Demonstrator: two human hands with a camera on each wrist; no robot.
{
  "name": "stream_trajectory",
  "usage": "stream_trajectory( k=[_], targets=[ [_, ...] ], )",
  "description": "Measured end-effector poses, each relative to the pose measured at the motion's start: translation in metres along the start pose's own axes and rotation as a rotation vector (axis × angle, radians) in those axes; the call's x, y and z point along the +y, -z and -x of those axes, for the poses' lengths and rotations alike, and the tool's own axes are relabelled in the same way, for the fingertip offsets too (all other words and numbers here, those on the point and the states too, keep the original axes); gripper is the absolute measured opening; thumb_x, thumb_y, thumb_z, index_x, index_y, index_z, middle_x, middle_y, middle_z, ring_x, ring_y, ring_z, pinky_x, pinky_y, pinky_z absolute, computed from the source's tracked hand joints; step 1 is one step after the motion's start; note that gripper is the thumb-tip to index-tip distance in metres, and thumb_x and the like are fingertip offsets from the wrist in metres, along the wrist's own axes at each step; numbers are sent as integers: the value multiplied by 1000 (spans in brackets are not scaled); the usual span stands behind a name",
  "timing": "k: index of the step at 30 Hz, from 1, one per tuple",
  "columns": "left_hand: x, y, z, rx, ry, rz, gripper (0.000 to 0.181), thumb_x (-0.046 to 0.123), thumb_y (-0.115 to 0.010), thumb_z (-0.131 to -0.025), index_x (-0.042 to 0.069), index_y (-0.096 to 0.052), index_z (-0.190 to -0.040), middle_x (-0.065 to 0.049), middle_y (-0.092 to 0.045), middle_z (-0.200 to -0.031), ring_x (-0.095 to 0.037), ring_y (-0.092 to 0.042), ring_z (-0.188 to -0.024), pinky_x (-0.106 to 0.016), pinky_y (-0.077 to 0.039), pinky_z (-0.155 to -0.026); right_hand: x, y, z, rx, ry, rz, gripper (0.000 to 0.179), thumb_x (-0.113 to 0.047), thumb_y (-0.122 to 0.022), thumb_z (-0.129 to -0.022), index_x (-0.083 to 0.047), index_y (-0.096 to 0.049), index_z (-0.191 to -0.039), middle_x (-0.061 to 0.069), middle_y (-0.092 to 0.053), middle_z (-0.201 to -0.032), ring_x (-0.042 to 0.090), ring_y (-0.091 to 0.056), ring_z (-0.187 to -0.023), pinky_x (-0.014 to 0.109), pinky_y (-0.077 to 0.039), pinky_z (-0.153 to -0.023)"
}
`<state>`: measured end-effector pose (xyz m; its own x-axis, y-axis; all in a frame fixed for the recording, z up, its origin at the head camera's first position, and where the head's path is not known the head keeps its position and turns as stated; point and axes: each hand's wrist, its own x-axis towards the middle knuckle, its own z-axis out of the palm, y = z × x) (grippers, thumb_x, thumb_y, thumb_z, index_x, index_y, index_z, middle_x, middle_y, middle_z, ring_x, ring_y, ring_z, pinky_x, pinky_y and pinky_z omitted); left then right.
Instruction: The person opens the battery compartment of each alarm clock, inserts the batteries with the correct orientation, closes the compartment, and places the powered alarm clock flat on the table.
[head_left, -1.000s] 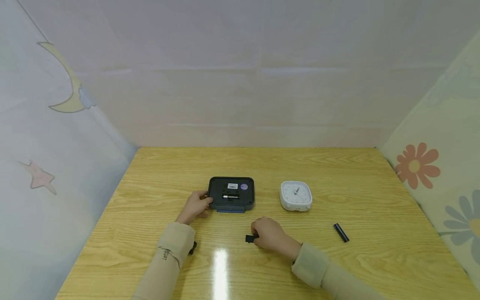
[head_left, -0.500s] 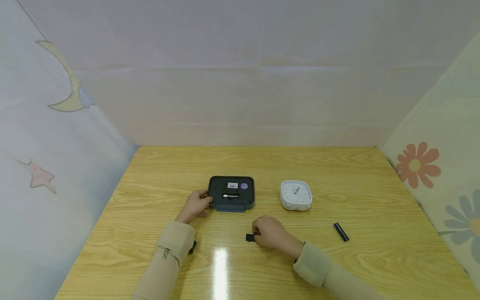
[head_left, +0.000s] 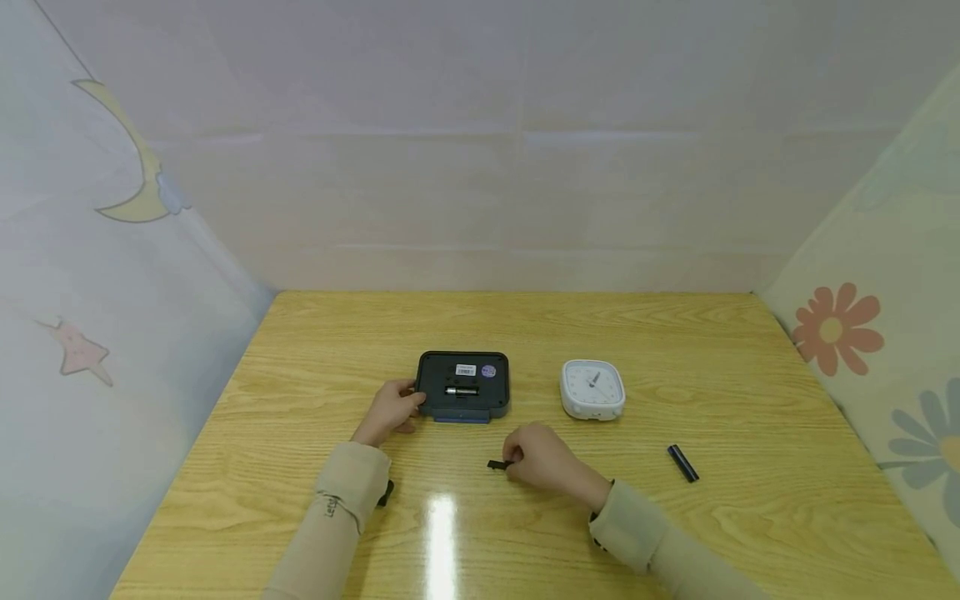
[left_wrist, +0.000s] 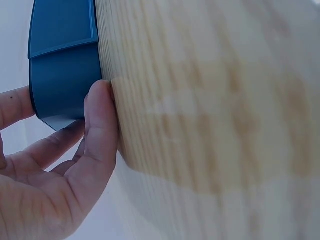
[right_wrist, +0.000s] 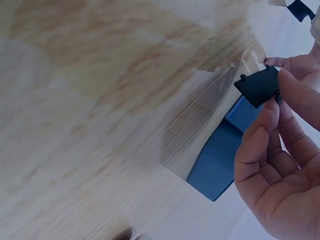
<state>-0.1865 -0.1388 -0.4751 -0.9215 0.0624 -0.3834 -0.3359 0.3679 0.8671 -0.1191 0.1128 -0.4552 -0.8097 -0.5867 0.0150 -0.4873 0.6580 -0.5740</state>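
A dark rounded-rectangular clock [head_left: 435,406] lies back side up on the table, its battery compartment uncovered. One battery [head_left: 462,391] sits in that compartment, below a barcode label and a round purple sticker. My left hand [head_left: 390,409] grips the clock's left end; in the left wrist view, thumb and fingers stand on opposite sides of its blue-looking corner [left_wrist: 65,82]. Closer to me, my right hand [head_left: 543,456] pinches a small black battery cover [right_wrist: 259,86] between thumb and fingers. Small tabs show along the cover's edge, and the head view sees it nearly edge-on.
A white alarm clock [head_left: 592,388] stands to the right of the dark one, dial facing up. Further right lies a loose dark battery [head_left: 682,463]. Printed cloth walls [head_left: 517,167] enclose the wooden table [head_left: 337,333] at the back and both sides.
My right hand has moved slightly away from me, nearer the dark clock, and has tilted the battery cover from flat to nearly edge-on. My left hand stays in place.
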Motion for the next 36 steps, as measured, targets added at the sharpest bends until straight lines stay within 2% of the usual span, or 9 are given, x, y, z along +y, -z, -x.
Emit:
stream_trajectory(
  k=[14, 27, 36],
  targets=[
    [-1, 0, 0, 1, -11, 0, 47, 13, -50, -93, -1, -39, -136, -20, -54, -114, -21, -56, -79, -33, -52, -57, -3, 1, -8, 146, 10, -30, 8, -3, -72, -67, -8, -70, -72, -6, -57, -66, 2, -47, -58, 18, -41, -53],
    [-1, 0, 0, -2, -10, 4, 47, 13, -50, -93, -2, -38, -136, -20, -54, -114, -21, -55, -78, -33, -52, -56, -11, 4, -14, 188, -28, -32, 7, -3, -74, -71, -8, -72, -76, -6, -54, -64, 5, -46, -58, 19, -40, -51],
    [0, 0, 2, -1, -11, 5, 47, 12, -50, -93, -2, -38, -136, -21, -53, -116, -21, -55, -78, -32, -51, -55, -16, 8, -24, 223, -13, -31, 8, -3, -74, -72, -6, -72, -79, -3, -57, -69, 9, -49, -61, 20, -41, -53]
  ],
)
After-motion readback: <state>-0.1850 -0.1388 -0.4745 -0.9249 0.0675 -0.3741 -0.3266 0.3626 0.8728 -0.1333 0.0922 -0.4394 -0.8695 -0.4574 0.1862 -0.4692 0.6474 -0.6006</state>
